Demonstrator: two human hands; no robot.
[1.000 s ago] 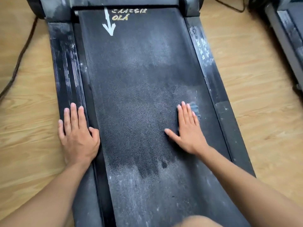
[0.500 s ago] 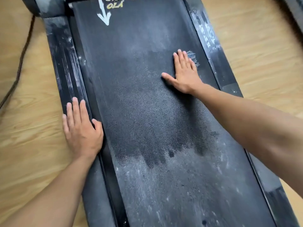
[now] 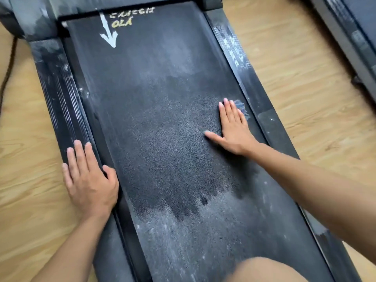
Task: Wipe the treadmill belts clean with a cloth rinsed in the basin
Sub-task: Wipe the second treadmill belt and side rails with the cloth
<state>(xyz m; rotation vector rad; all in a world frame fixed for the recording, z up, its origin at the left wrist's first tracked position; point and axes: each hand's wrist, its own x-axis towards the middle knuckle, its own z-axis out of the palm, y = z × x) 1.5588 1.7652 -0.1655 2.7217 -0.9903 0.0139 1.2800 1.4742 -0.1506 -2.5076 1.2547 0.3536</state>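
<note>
Treadmill belt (image 3: 162, 139), mid-frame, is shown wiped dark only at its centre, dust left above and below, a cloth (image 3: 241, 108) pressed at centre right under the flat right hand (image 3: 234, 131), the left hand (image 3: 89, 180) spread on the lower-left rail (image 3: 61, 102).

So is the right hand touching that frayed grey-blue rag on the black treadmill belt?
Touching. The head view shows the right hand lying flat on the frayed grey-blue rag, which peeks out past its fingers.

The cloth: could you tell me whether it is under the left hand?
No, the cloth peeks out from under the right hand, pressed flat on the belt.
</note>
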